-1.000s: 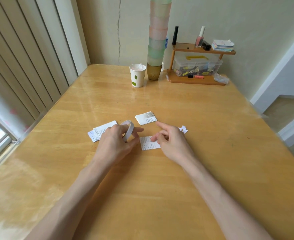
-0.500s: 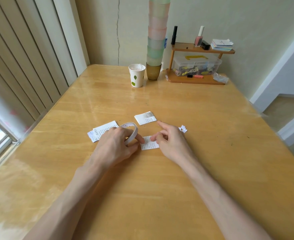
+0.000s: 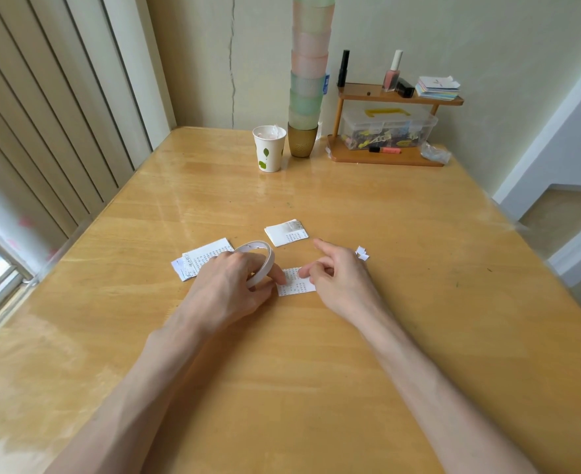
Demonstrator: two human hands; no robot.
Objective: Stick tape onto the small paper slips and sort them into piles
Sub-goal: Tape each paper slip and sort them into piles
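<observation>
A small printed paper slip [image 3: 297,283] lies on the wooden table [image 3: 401,302] between my hands. My left hand [image 3: 229,289] grips a white tape roll [image 3: 260,258], tilted over the slip's left edge, with a fingertip touching the slip. My right hand [image 3: 338,277] pinches at the slip's upper right part with thumb and curled fingers; its index finger points away. A pile of slips [image 3: 201,260] lies left of my left hand. Another pile [image 3: 286,232] lies just beyond the roll. Small white scraps [image 3: 362,253] lie by my right hand.
At the far edge stand a paper cup [image 3: 269,152], a tall stack of coloured cups [image 3: 307,77] and a small wooden shelf [image 3: 386,155] with a plastic box, bottles and cards. Vertical blinds and a window are at the left.
My left hand has tipped the tape roll flatter and brought it right, onto the slip's left edge. My right hand has stayed on the slip.
</observation>
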